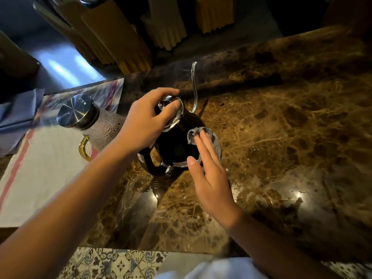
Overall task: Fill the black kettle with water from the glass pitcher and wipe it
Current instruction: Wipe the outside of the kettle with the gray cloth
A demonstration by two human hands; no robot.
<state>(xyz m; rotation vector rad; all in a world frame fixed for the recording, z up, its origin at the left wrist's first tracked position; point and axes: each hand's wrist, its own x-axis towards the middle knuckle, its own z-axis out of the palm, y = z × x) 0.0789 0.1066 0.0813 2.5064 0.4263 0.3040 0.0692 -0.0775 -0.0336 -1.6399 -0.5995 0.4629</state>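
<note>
Two hands at work. Far left: folded blue cloth (18, 109) beside a white, red-striped towel (40, 168). On that towel, a textured glass pitcher with steel lid and gold handle (94, 125), parked clear of the wiping, probably done pouring. Next, left hand (145, 121), fingers curled over the lid of the black gooseneck kettle (177, 141), likely steadying it against the rubbing. Kettle upright on the brown marble counter (281, 137), spout pointing far. Right of it, right hand (209, 174), fingers straight, pressing a small grey rag (213, 141) flat against the kettle's right flank for broad contact.
</note>
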